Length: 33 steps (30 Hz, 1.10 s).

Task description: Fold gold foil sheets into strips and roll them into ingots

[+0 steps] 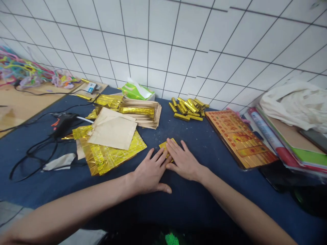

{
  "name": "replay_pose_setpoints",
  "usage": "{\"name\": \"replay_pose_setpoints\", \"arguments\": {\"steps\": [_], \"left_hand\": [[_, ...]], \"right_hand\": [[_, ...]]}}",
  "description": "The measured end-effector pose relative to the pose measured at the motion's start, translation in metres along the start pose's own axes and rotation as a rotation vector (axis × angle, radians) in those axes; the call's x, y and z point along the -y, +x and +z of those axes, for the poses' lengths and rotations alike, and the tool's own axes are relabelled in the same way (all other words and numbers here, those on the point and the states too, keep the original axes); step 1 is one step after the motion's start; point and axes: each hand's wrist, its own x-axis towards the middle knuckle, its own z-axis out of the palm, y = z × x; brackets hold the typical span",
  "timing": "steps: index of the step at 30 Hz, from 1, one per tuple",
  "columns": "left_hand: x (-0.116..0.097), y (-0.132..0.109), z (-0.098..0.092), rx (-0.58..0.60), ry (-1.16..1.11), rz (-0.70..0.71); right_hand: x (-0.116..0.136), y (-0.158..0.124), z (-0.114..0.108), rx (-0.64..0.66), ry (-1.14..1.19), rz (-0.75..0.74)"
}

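A small piece of gold foil paper (pixel 162 145) lies on the dark blue cloth, mostly covered by my fingers. My left hand (pixel 152 172) rests flat with its fingers stretched out, the tips at the near edge of the foil paper. Over the foil lies my right hand (pixel 184 160), palm down, fingers extended and touching the left fingertips. Left of my hands is a pile of gold foil sheets (pixel 120 154) with a plain cream sheet (pixel 113 128) on top. Beyond them, several rolled gold foil tubes (pixel 189 108) form a loose heap near the wall.
A black glue gun (pixel 62 126) with a looping cord lies at left, near a crumpled white scrap (pixel 60 162). Behind the sheets are a stack of paper (pixel 146 117) and a green tissue pack (pixel 136 91). An orange-gold printed pack (pixel 240 139) and folders (pixel 301 143) lie right.
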Motion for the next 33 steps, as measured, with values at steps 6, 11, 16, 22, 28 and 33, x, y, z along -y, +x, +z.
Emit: {"name": "replay_pose_setpoints", "arguments": {"steps": [6, 11, 16, 22, 28, 33], "left_hand": [[0.001, -0.003, 0.002, 0.010, 0.004, -0.016], [0.002, -0.002, 0.002, -0.003, 0.015, 0.009], [-0.003, 0.005, -0.005, -0.001, 0.050, -0.035], [-0.005, 0.006, -0.003, 0.003, 0.036, -0.042], [-0.004, 0.006, -0.002, 0.020, 0.001, -0.038], [-0.004, 0.006, -0.002, 0.013, -0.004, -0.039]], "right_hand": [[-0.018, -0.003, 0.005, -0.017, -0.089, 0.088], [-0.020, 0.000, 0.000, 0.005, -0.076, 0.053], [-0.038, 0.012, -0.008, 0.063, -0.020, -0.061], [-0.042, 0.016, -0.013, 0.034, -0.018, -0.064], [-0.005, 0.012, -0.021, -0.008, 0.012, -0.080], [-0.012, 0.008, -0.005, 0.044, 0.007, -0.048]]}}
